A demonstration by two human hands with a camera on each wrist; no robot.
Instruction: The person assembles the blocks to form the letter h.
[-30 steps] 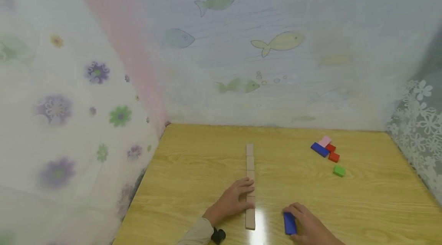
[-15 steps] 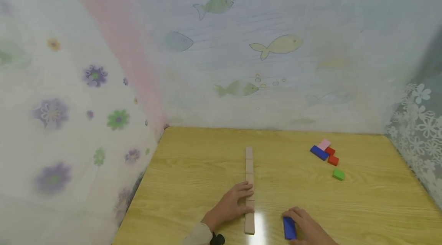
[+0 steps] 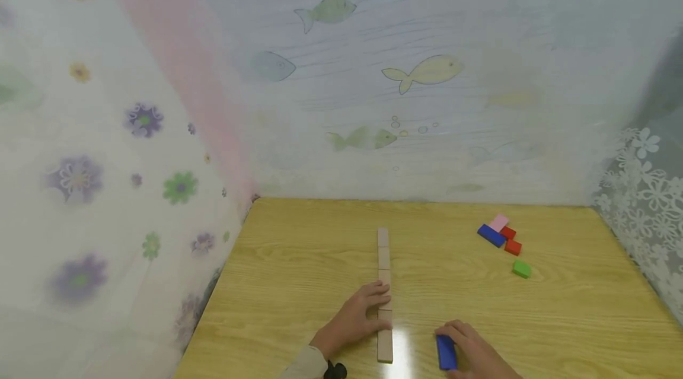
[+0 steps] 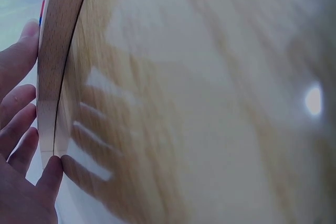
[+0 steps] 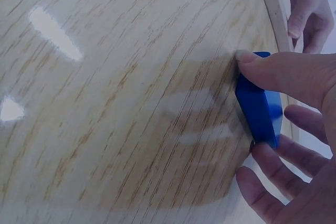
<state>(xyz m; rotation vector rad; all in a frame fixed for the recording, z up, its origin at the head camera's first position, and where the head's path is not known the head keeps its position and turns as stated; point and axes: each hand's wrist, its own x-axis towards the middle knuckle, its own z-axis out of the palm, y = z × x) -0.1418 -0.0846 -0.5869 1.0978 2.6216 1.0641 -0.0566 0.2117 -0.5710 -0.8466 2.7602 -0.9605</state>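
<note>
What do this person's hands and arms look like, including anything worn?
Both the left hand and right hand are bare, with no gloves or rings visible. A light beige sleeve covers the left forearm, with a small black object beside its cuff. No right sleeve shows.

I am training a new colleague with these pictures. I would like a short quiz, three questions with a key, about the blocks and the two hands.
1. What does the left hand touch?
2. True or false: in the head view, the green block lies apart from the pink block.
3. How many blue blocks show in the head view? A) one B) two C) three

Key:
1. The row of plain wooden blocks.
2. True.
3. B: the held blue block, in the grip of the right hand, and the far blue block, next to the pink block.
</note>
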